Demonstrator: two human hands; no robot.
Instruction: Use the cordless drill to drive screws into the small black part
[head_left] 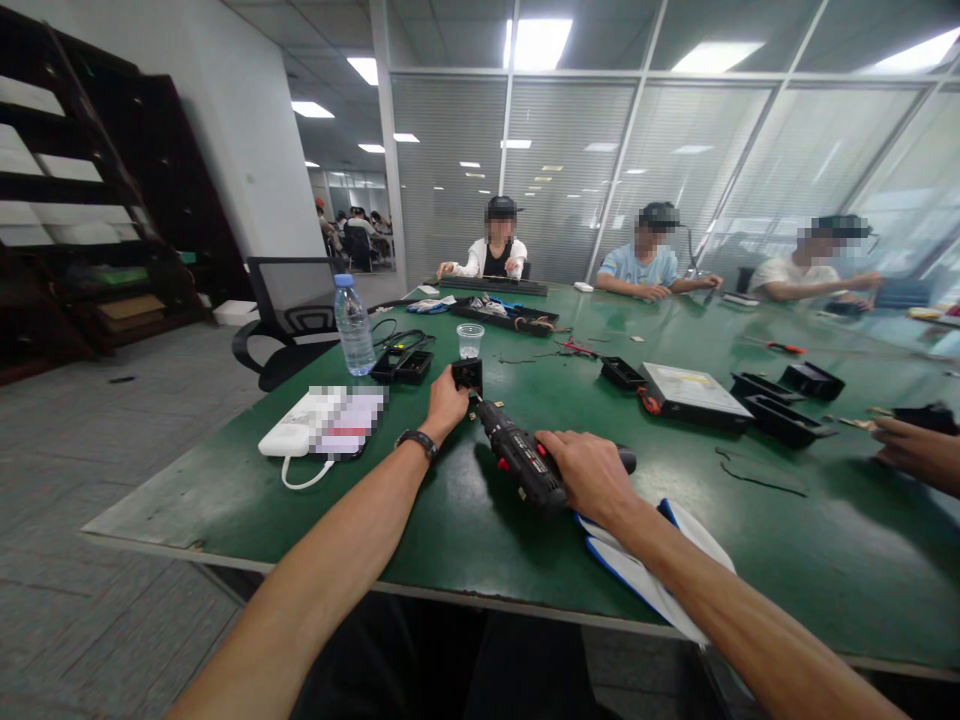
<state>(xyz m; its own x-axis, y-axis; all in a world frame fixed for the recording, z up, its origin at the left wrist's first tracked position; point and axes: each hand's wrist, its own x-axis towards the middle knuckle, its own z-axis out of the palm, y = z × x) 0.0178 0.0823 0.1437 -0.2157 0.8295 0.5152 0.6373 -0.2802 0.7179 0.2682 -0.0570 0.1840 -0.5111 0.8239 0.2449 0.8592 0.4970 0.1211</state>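
The left hand [448, 403] grips a black part [468, 374], partly hiding it; the right hand [589, 468] clasps a drill [520, 455], its bit's tip hard to make out.

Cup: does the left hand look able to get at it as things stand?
Probably not yet: the cup stands close beyond the left hand, but that hand is holding a black part, which would likely need putting down first.

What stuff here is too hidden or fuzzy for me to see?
All in the head view:
Lettering on the power drill: too small.
Its grip: under the right hand.
Part of the black plastic piece: covered by the left hand.
Phone screen: pixelated.
Co-worker's arm: cut off by the right edge.
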